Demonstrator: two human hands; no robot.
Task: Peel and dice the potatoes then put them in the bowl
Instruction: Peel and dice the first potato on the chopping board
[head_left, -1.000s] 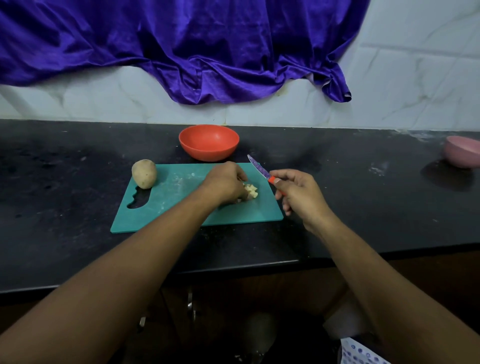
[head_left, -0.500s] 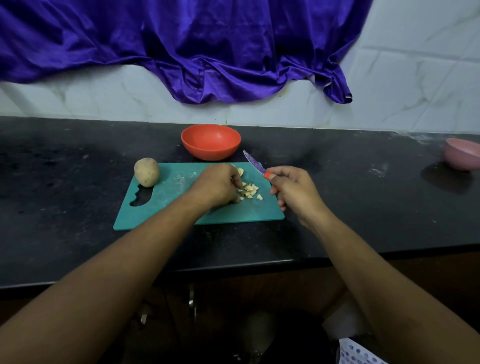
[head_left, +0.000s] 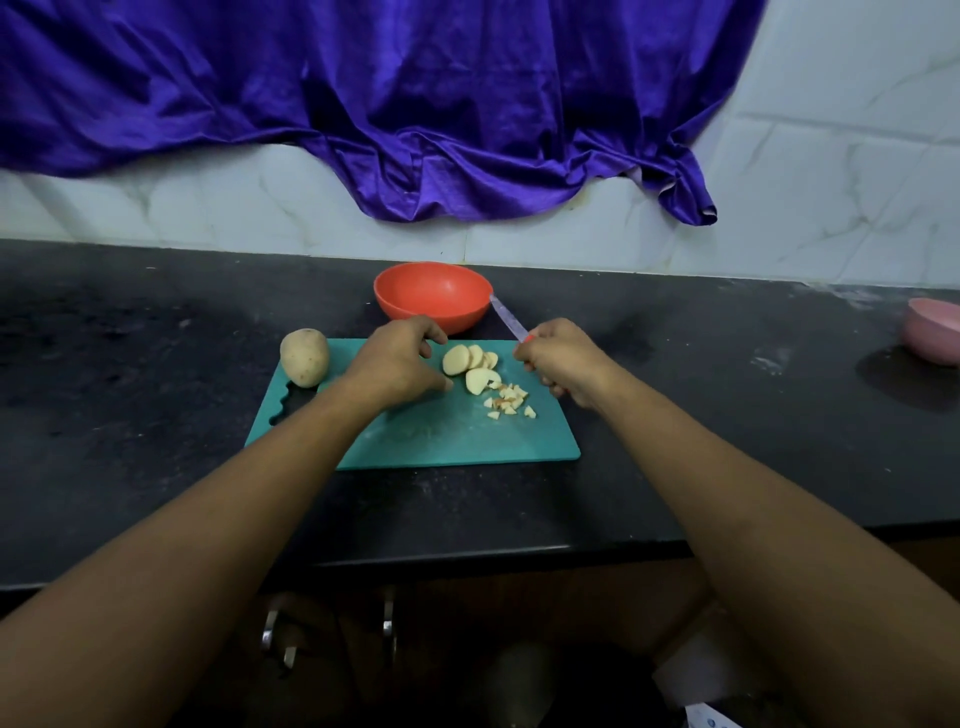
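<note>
Dicing occupies us: slices (head_left: 470, 358) and dice (head_left: 506, 400) lie on the cutting board (head_left: 457, 436), 1 unpeeled potato (head_left: 305, 357) at its left end, the bowl (head_left: 415, 291) behind it. Our left hand (head_left: 397, 364) hovers loosely curled, holding nothing; our right hand (head_left: 563, 361) grasps the knife (head_left: 506, 319). Next, we judge, we must steady the slices and cut.

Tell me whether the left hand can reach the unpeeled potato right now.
Probably yes. The left hand appears to hold nothing, and the unpeeled potato sits just to its left at the corner of the cutting board, only bare board between them. The right hand and knife are on the far side.
</note>
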